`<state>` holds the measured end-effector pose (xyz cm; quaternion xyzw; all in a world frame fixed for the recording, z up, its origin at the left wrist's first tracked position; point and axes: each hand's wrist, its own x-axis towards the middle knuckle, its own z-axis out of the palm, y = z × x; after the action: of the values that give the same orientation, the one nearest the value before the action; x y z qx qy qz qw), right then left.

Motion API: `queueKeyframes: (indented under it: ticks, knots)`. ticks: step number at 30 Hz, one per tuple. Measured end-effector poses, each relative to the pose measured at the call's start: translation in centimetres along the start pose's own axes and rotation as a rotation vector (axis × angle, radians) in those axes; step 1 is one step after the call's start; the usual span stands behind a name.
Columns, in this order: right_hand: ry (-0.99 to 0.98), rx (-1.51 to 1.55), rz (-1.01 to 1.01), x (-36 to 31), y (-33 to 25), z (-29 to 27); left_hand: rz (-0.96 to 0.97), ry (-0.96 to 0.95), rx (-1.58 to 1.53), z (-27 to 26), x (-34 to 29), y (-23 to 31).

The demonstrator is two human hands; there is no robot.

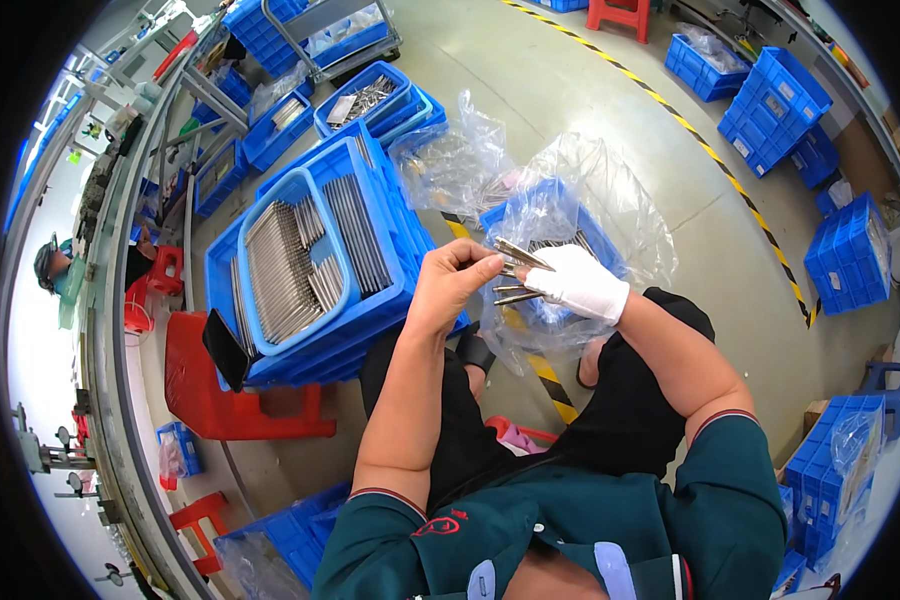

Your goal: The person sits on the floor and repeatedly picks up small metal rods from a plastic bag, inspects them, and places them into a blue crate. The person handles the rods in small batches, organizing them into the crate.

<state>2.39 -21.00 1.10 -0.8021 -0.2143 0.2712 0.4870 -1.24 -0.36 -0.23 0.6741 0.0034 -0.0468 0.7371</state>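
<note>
My right hand (575,284), in a white glove, is closed around several slim, shiny metal pieces (520,253) that fan out toward the left. My bare left hand (452,287) meets them with thumb and forefinger pinched at the end of one piece. Below both hands stands a blue bin (602,243) lined with clear plastic, with more metal pieces inside. Left of my left hand, a light blue tray (348,268) rests on stacked blue crates (395,225). Rows of similar slim metal pieces fill the tray.
A black phone-like slab (226,350) leans at the tray's near left corner, above a red stool (195,375). Clear plastic sheeting (630,200) spreads around the bin. Blue crates (775,110) stand at the right, beyond yellow-black floor tape (715,150). A long workbench lines the left.
</note>
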Motion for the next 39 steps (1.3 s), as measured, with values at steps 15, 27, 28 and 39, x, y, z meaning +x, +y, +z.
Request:
queueKeyframes:
  ticks: [15,27,28,39]
  knots:
    - [-0.257,0.354,0.134,-0.2,-0.8,-0.4,-0.031,0.026,-0.095,-0.6,0.3,-0.3]
    - [-0.233,0.135,0.097,-0.5,-0.2,-0.4,-0.109,-0.089,-0.037,-1.0,0.0,0.5]
    - [-0.230,0.100,0.086,-0.3,-0.1,-0.3,-0.110,-0.077,-0.023,-1.0,0.1,0.5]
    - [-0.194,0.337,0.152,0.0,-0.2,-0.1,-0.100,0.016,-0.177,-0.4,0.2,-0.1]
